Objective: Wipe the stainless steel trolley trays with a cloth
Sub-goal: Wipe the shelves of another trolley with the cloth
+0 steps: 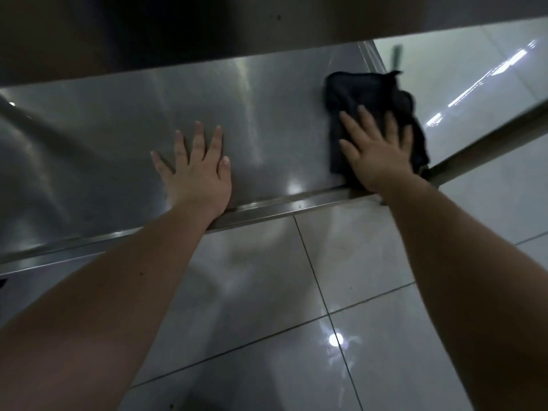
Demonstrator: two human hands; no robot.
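Observation:
A stainless steel trolley tray (112, 137) fills the middle of the view, with a raised rim along its near edge. A black cloth (361, 93) lies on the tray near its right corner. My right hand (376, 152) presses flat on the cloth with fingers spread and straight. My left hand (198, 170) rests flat on the bare steel to the left of the cloth, fingers spread, holding nothing.
An upper steel shelf (207, 25) overhangs the tray at the top of the view. A trolley leg or bar (489, 140) runs diagonally at the right corner. Glossy white floor tiles (370, 262) lie below and to the right.

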